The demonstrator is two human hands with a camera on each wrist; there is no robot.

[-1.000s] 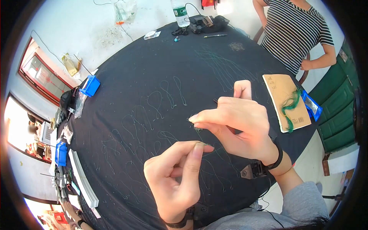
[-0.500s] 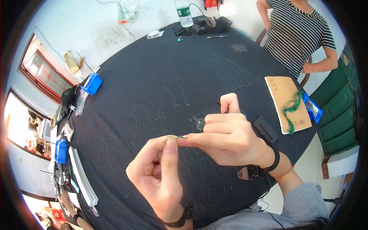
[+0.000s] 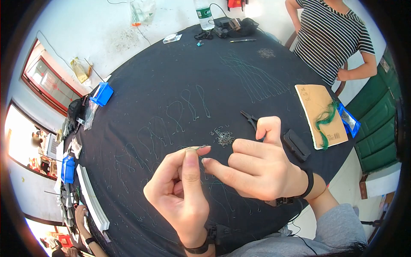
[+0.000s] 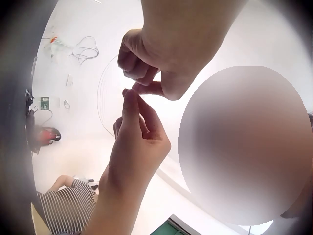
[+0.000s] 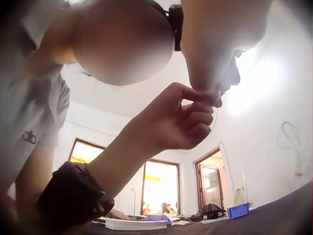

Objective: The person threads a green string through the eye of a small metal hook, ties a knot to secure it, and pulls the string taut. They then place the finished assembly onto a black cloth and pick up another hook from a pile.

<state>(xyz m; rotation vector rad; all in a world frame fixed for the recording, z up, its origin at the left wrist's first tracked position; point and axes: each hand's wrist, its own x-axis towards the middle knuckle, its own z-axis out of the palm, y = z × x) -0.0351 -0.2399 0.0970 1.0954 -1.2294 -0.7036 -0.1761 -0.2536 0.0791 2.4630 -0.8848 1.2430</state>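
Observation:
Between its thumb and index finger, my left hand (image 3: 182, 192) pinches a small hook (image 3: 203, 147) with green thread (image 3: 195, 148) on it. My right hand (image 3: 257, 167) is just to the right, its index fingertip close below the left fingertips; its thumb is mostly hidden in the head view. In the left wrist view the right hand (image 4: 137, 132) has thumb and index tip together, touching or nearly touching the left hand (image 4: 168, 58), and a thin thread (image 4: 99, 93) arcs beside them. A pile of loose hooks (image 3: 224, 137) lies beyond the hands.
Pliers (image 3: 249, 119) and a black case (image 3: 296, 145) lie by the right hand. Green thread (image 3: 327, 118) rests on a brown notebook (image 3: 306, 98). Several threads with hooks (image 3: 257, 81) lie across the black cloth (image 3: 150, 77). Another person (image 3: 332, 38) is at the far right.
The left hand has moved leftward and up over the last second. The right hand came in to the left fingertips, then drew slightly down and away, uncovering the pliers and hooks.

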